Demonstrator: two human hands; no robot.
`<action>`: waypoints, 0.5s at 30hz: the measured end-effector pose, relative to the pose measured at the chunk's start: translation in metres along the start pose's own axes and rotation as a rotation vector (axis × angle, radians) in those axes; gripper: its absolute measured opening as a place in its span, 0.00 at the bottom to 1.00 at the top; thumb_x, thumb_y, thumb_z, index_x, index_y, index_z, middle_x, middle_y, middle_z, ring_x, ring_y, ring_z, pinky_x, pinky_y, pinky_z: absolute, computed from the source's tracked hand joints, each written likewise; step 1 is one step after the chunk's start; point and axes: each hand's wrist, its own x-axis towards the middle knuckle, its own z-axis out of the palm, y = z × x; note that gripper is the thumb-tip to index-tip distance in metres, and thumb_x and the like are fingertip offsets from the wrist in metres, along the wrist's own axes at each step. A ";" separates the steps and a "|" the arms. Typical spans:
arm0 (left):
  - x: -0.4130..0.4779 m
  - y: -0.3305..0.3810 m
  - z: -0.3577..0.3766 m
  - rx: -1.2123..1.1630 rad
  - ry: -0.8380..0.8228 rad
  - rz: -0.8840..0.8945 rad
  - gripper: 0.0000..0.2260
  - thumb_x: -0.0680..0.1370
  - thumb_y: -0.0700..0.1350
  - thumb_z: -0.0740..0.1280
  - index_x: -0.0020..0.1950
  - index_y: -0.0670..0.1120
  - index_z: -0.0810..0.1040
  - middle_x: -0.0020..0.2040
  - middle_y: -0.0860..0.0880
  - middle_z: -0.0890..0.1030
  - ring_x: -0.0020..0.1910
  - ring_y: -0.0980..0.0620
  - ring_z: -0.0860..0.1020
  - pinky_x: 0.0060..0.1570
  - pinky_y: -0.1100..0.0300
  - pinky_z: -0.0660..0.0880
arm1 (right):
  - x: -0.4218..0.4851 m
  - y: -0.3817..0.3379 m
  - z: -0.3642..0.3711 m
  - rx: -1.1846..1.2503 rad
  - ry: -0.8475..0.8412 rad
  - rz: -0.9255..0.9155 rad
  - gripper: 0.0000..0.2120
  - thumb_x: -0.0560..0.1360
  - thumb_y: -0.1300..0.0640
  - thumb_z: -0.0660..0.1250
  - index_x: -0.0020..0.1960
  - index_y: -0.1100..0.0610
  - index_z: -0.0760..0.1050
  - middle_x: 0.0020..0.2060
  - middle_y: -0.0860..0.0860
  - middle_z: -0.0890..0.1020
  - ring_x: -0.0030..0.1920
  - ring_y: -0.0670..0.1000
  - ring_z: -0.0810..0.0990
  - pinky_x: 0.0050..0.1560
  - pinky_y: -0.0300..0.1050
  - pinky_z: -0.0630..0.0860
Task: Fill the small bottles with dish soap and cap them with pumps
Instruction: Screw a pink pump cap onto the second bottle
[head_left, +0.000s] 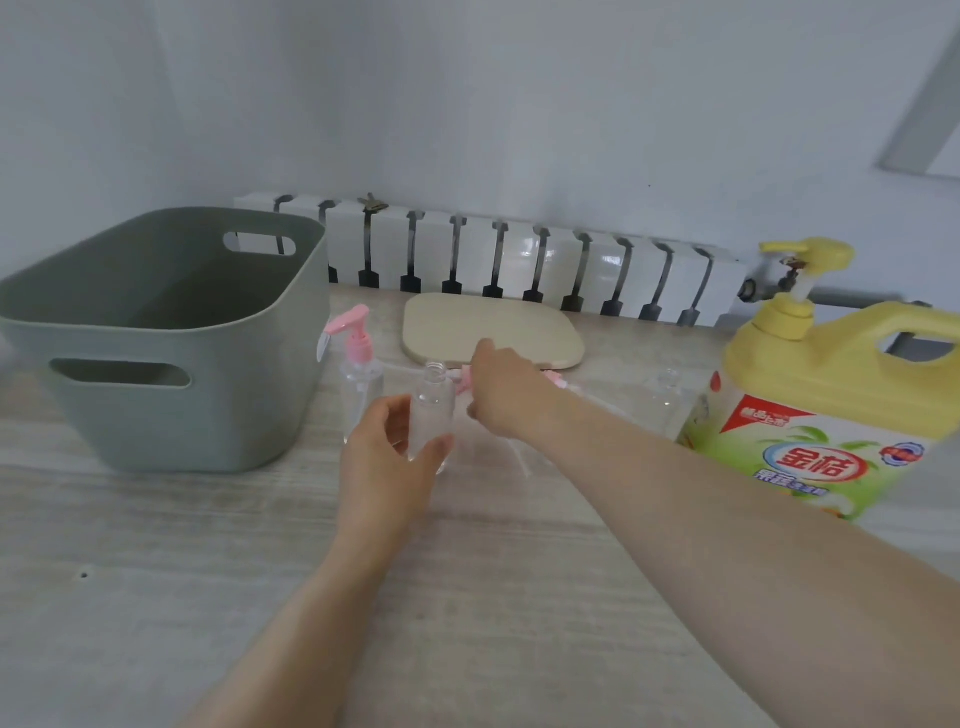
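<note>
Altogether three small bottles (434, 397), one soap jug (831, 395)

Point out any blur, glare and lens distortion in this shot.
Head view: motion blur smears the right hand; the clear small plastic bottle in the left hand is soft-edged; bright glare glints on the white ribbed radiator, whose row bows from wide-angle distortion; lighting is soft, shadows faint.

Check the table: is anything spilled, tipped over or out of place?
Nothing looks spilled or damaged. One loose pink pump lies sideways, gripped by the right hand, and the small bottle held by the left hand is uncapped, as the task expects.
</note>
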 end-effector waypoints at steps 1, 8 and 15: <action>0.000 -0.001 0.000 -0.004 0.003 0.000 0.18 0.71 0.41 0.76 0.57 0.51 0.76 0.51 0.58 0.81 0.51 0.63 0.78 0.49 0.70 0.71 | 0.002 0.000 0.006 -0.030 -0.005 0.003 0.12 0.75 0.67 0.63 0.57 0.62 0.66 0.51 0.58 0.78 0.47 0.59 0.77 0.42 0.49 0.72; 0.002 -0.003 -0.001 -0.032 0.003 -0.024 0.19 0.71 0.40 0.76 0.59 0.51 0.76 0.52 0.58 0.81 0.53 0.62 0.79 0.49 0.70 0.73 | 0.025 0.007 0.012 -0.137 0.086 0.001 0.04 0.76 0.59 0.63 0.44 0.58 0.70 0.44 0.55 0.77 0.47 0.58 0.77 0.38 0.47 0.66; 0.001 -0.002 -0.001 -0.073 -0.003 -0.026 0.17 0.71 0.38 0.76 0.56 0.51 0.77 0.51 0.57 0.82 0.51 0.61 0.80 0.55 0.62 0.77 | 0.052 0.004 0.019 -0.225 -0.034 -0.064 0.10 0.75 0.62 0.58 0.55 0.58 0.71 0.56 0.57 0.75 0.59 0.59 0.69 0.54 0.50 0.63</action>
